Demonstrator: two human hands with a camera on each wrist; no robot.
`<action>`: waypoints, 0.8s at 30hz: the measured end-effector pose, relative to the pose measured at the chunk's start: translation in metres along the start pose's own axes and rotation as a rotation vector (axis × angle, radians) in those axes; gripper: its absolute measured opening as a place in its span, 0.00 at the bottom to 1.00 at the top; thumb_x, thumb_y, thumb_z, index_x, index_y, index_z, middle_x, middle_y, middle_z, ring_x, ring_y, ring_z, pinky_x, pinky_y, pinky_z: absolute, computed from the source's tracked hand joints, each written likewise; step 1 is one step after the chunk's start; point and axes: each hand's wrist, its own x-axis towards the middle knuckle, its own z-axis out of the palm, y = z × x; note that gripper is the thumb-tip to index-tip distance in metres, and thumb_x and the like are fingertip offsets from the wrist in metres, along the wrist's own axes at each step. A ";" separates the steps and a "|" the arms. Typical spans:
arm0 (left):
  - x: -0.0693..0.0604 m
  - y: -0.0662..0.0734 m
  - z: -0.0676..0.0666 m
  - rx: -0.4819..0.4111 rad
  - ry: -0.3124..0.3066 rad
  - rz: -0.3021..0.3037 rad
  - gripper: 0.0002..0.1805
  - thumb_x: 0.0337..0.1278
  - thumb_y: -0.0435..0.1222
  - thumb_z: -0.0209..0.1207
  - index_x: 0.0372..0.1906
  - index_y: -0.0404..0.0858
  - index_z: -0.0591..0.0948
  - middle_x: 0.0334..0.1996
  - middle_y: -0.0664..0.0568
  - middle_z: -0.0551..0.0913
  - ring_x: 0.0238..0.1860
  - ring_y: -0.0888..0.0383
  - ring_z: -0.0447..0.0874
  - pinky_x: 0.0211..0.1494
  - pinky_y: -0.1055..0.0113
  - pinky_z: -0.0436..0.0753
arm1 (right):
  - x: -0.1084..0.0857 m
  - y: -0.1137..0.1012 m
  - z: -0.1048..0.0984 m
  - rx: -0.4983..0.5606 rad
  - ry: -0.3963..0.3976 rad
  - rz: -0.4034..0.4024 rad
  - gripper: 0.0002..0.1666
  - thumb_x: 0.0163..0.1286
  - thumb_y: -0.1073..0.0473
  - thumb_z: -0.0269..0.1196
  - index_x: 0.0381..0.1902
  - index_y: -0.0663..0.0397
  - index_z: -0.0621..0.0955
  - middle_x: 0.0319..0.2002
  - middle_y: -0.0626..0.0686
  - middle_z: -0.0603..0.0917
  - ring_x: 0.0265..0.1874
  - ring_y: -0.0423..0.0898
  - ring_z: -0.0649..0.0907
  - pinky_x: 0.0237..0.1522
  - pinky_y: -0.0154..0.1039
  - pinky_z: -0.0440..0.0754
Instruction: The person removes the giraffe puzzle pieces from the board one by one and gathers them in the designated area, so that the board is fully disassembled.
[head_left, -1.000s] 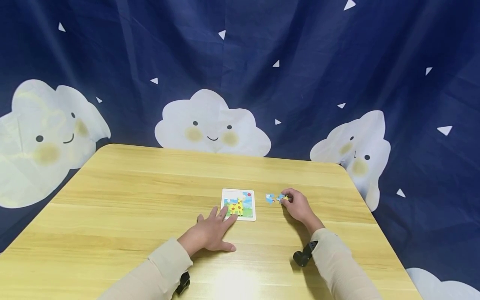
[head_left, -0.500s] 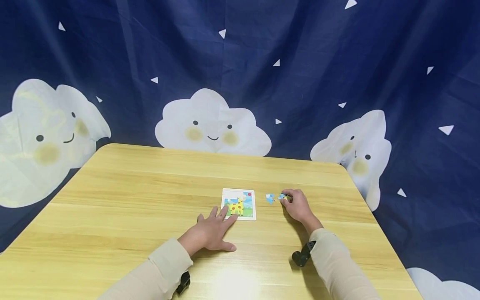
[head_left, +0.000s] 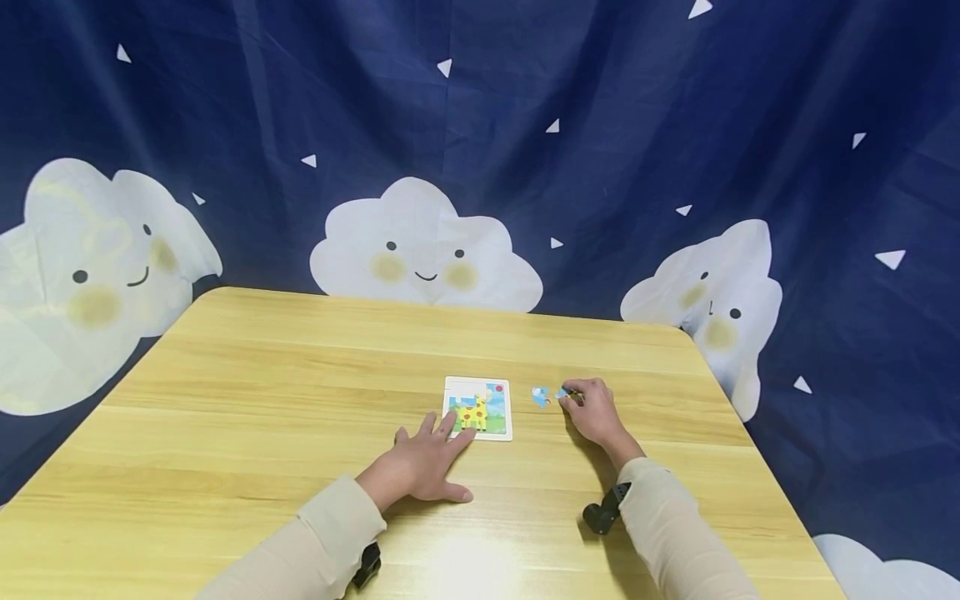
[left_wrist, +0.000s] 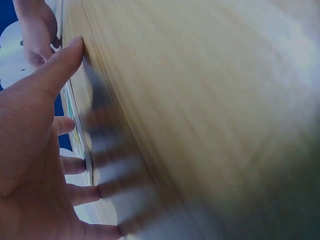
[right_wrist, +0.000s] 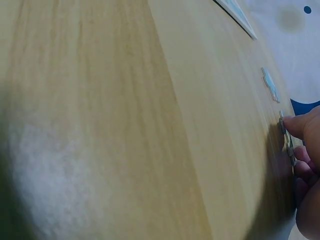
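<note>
A white-framed puzzle board (head_left: 480, 414) shows a yellow giraffe with red spots, with a white area at its upper left. My left hand (head_left: 423, 465) lies with fingers spread, its fingertips on the board's lower left edge; the left wrist view shows the same hand (left_wrist: 35, 150) beside the board's edge. To the board's right lies a loose blue and white piece (head_left: 540, 397). Right of that, my right hand (head_left: 596, 412) pinches another piece (head_left: 561, 393), partly hidden by the fingers. In the right wrist view this hand (right_wrist: 307, 155) holds the piece low at the tabletop.
The wooden table (head_left: 300, 367) reaches back to a dark blue curtain (head_left: 495, 125) with smiling clouds and white triangles. A black wrist camera (head_left: 606, 508) sits at the right sleeve, and another (head_left: 367, 567) at the left sleeve.
The piece at my right fingers is more covered by them than before, and the right hand and forearm have shifted very slightly. My left hand and the board have stayed in place.
</note>
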 end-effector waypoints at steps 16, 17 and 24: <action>0.000 -0.001 0.000 -0.003 -0.006 -0.002 0.50 0.45 0.68 0.56 0.73 0.52 0.57 0.74 0.44 0.52 0.71 0.38 0.51 0.58 0.32 0.62 | 0.001 -0.030 0.000 0.082 -0.006 -0.021 0.21 0.69 0.60 0.57 0.58 0.62 0.75 0.54 0.64 0.70 0.53 0.60 0.75 0.52 0.54 0.73; 0.000 -0.001 0.000 -0.003 -0.006 -0.002 0.50 0.45 0.68 0.56 0.73 0.52 0.57 0.74 0.44 0.52 0.71 0.38 0.51 0.58 0.32 0.62 | 0.001 -0.033 0.001 0.087 -0.008 -0.022 0.21 0.69 0.60 0.58 0.58 0.62 0.75 0.54 0.63 0.70 0.52 0.59 0.76 0.51 0.53 0.74; 0.000 0.000 -0.001 -0.006 -0.008 0.001 0.50 0.45 0.68 0.56 0.73 0.52 0.57 0.74 0.44 0.51 0.71 0.37 0.51 0.58 0.31 0.61 | 0.003 -0.050 0.014 0.069 -0.019 -0.058 0.19 0.67 0.60 0.60 0.54 0.60 0.78 0.51 0.60 0.74 0.42 0.51 0.76 0.46 0.47 0.74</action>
